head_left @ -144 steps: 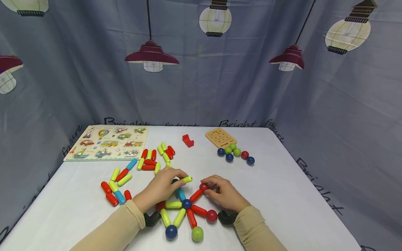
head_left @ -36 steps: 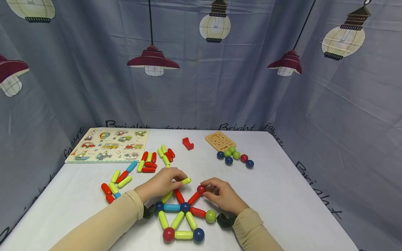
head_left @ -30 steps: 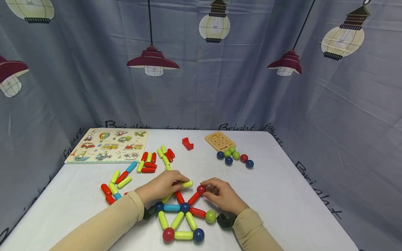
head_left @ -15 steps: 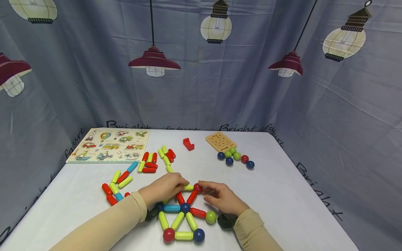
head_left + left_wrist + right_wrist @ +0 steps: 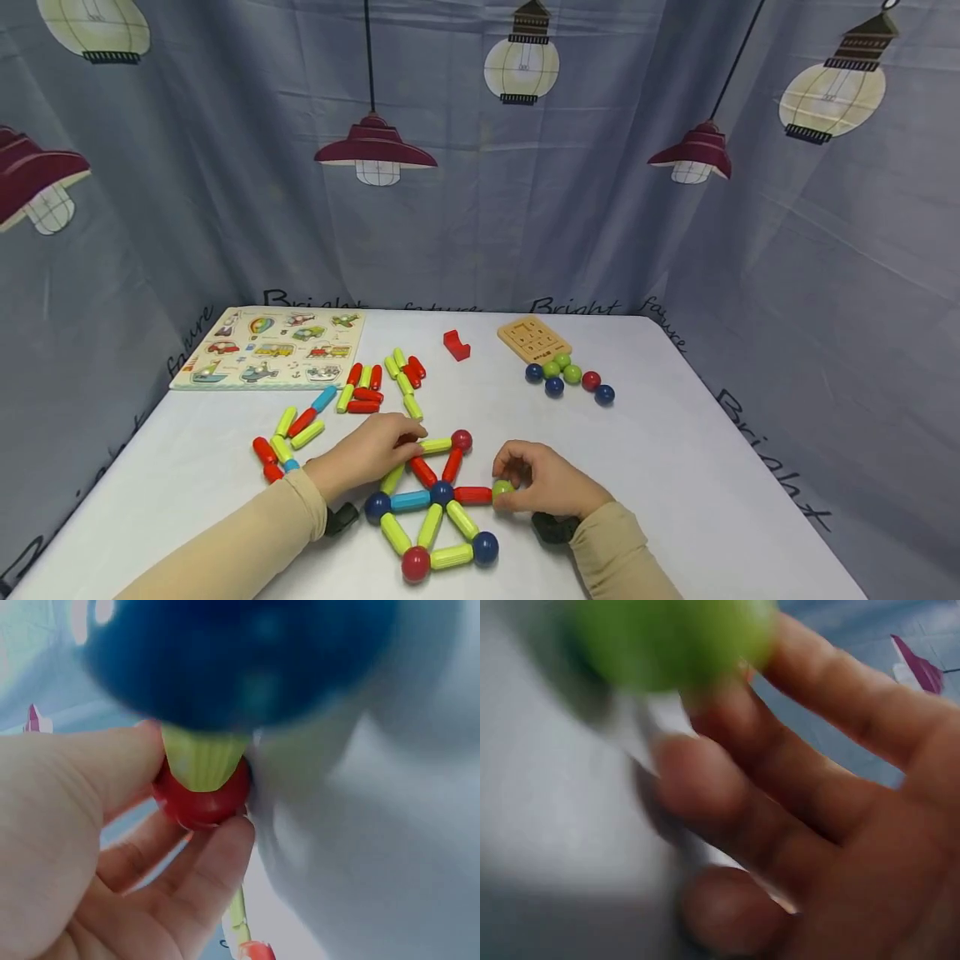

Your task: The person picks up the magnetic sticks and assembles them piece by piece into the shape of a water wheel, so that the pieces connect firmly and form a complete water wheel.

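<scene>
Ball-and-stick pieces form a wheel-like frame around a dark blue hub ball on the table. My left hand grips a red ball at the frame's upper left corner, mostly hidden by the fingers in the head view. From there a yellow stick runs to another red ball. At the right, my right hand pinches a green ball at the end of a red stick. Along the near side, a red ball and a dark blue ball are joined by a yellow stick.
Loose red, yellow and blue sticks lie left and behind the frame. Several loose balls sit at the back right beside a wooden number board. A picture puzzle board lies back left, and a red block at the back.
The left hand's yellow stick now meets the far red ball. My right hand has moved from that ball to the green one. The frame has turned counterclockwise slightly since half a second ago.
</scene>
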Available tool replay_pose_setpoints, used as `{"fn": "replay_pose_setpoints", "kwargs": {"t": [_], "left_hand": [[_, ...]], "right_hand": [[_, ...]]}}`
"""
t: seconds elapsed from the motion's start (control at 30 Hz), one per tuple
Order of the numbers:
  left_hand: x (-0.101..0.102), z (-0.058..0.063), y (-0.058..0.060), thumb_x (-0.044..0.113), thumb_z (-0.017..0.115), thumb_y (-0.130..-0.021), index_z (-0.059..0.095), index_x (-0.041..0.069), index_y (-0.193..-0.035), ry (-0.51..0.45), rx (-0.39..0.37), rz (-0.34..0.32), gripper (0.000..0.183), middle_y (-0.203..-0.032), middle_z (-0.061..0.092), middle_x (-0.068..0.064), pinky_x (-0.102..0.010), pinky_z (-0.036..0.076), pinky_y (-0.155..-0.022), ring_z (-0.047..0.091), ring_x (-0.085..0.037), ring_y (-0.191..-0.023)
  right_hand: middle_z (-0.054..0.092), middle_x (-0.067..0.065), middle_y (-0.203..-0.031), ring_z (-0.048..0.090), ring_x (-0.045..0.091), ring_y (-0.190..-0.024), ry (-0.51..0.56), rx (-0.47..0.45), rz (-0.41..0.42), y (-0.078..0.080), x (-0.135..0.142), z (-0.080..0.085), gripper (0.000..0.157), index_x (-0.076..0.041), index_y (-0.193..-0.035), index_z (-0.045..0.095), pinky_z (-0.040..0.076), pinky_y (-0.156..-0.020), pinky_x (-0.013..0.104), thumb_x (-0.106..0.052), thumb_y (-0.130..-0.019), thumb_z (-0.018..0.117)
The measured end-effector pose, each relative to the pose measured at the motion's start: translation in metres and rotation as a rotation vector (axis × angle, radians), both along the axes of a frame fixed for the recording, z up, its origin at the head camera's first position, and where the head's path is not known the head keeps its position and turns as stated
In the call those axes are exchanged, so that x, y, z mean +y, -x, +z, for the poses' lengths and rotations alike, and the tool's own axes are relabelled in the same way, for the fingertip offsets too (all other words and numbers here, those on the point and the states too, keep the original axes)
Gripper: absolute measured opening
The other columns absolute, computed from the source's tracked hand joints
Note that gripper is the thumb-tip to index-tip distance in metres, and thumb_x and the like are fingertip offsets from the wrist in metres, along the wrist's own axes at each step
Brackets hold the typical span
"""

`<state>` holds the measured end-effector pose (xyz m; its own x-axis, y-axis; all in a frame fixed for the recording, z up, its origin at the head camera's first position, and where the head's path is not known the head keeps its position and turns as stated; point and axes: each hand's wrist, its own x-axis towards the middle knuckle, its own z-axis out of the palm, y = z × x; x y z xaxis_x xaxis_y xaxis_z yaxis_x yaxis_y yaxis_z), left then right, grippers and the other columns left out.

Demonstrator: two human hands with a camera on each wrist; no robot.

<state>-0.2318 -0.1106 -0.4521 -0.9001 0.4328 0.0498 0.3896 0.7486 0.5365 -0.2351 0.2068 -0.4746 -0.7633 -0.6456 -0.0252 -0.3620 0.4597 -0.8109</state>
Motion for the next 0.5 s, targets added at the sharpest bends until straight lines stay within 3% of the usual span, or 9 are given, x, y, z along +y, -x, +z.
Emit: {"fn": "replay_pose_setpoints", "kwargs": {"t": [0.17,0.33,0.5], "left_hand": [[-0.001,0.005,-0.016,0.023,0.078,-0.093,0.065,0.01,-0.135,0.023,-0.055,0.127,0.045,-0.086,0.066,0.008,-0.028,0.054,-0.071,0.057,-0.008,-0.074],[0.0,0.013,-0.031,0.026,0.078,-0.092,0.062,0.012,-0.137,0.1,-0.104,0.165,0.05,-0.075,0.059,0.007,-0.028,0.047,-0.058,0.054,-0.012,-0.064],[-0.001,0.021,-0.028,0.031,0.072,-0.096,0.066,0.013,-0.132,0.186,-0.091,0.2,0.041,-0.078,0.063,0.004,-0.03,0.047,-0.058,0.056,-0.014,-0.066]], "right_hand": [[0.064,-0.007,-0.096,0.059,0.014,-0.084,-0.012,0.121,-0.12,0.001,-0.004,-0.004,0.022,-0.024,-0.109,0.07,0.051,-0.07,0.024,-0.027,-0.09,0.081],[0.067,-0.013,-0.107,0.061,0.013,-0.089,-0.037,0.159,-0.169,0.002,-0.007,-0.005,0.027,-0.026,-0.119,0.072,0.053,-0.075,0.024,-0.033,-0.094,0.077],[0.069,-0.015,-0.117,0.065,0.01,-0.098,-0.013,0.128,-0.148,0.003,-0.01,-0.007,0.029,-0.027,-0.124,0.073,0.054,-0.085,0.023,-0.029,-0.095,0.076]]}}
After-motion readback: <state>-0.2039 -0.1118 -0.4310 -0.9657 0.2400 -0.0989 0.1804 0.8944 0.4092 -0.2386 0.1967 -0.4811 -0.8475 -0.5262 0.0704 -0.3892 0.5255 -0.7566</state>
